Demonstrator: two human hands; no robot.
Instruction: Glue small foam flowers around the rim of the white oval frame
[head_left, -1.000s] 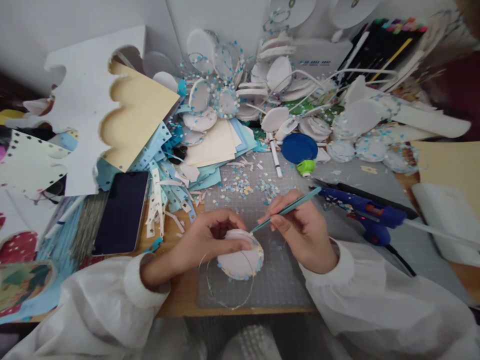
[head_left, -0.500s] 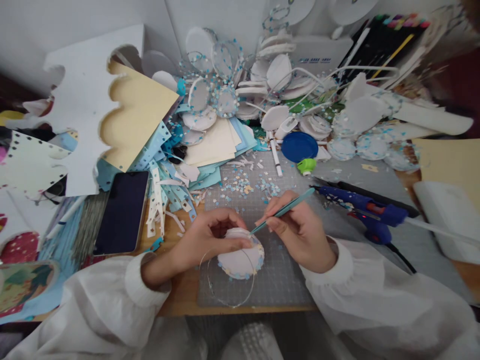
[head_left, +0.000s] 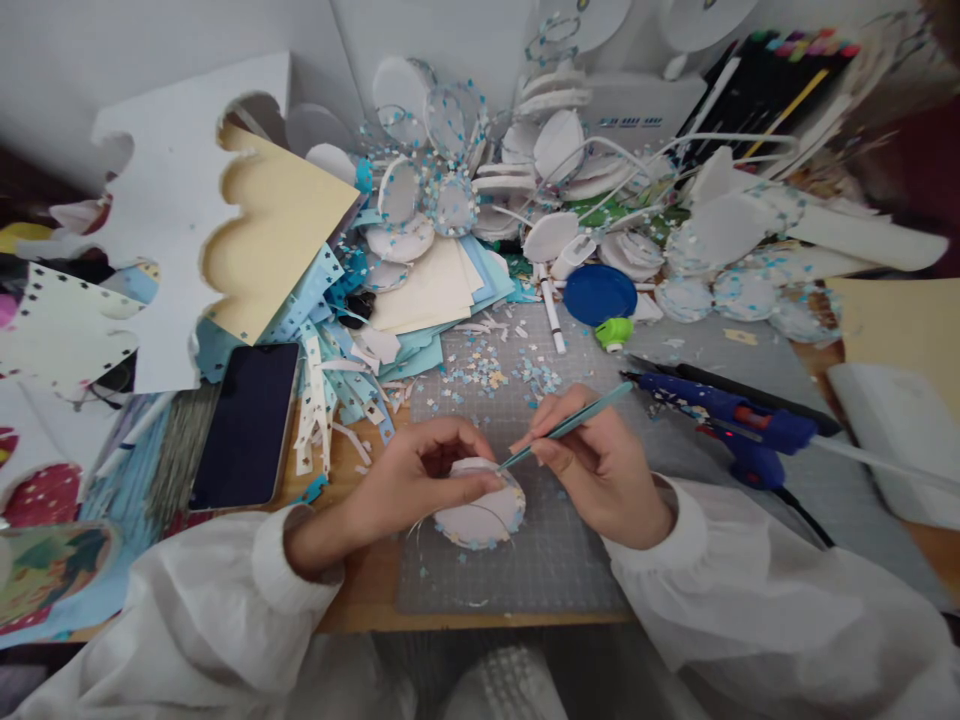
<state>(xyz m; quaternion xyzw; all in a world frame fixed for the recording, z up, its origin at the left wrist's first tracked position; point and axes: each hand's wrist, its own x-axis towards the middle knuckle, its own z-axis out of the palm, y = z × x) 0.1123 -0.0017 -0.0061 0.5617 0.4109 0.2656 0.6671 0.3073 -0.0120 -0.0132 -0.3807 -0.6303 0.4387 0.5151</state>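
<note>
A white round disc [head_left: 476,522], its edge dotted with small blue and cream paper pieces, is pinched between the thumb and fingers of my left hand [head_left: 431,470]. Thin wire loops cross the disc's face and stick out at its left side. My right hand [head_left: 596,465] grips teal tweezers [head_left: 577,418] like a pen. Their tips are at the disc's upper right edge; whether a paper piece sits between them is too small to tell. Just beyond my hands, tiny paper stars [head_left: 491,375] lie scattered on the grey cutting mat [head_left: 525,580].
At the right lies a blue glue gun [head_left: 720,405] with a cord. Behind the mat are a blue lid [head_left: 600,294], a white marker [head_left: 553,320] and a pile of decorated discs [head_left: 454,200]. A phone [head_left: 244,425] and punched paper strips [head_left: 319,400] lie to the left.
The wire loop that hung below the disc has swung up and now lies flatter across it. The disc has shifted slightly; both hands keep nearly the same place.
</note>
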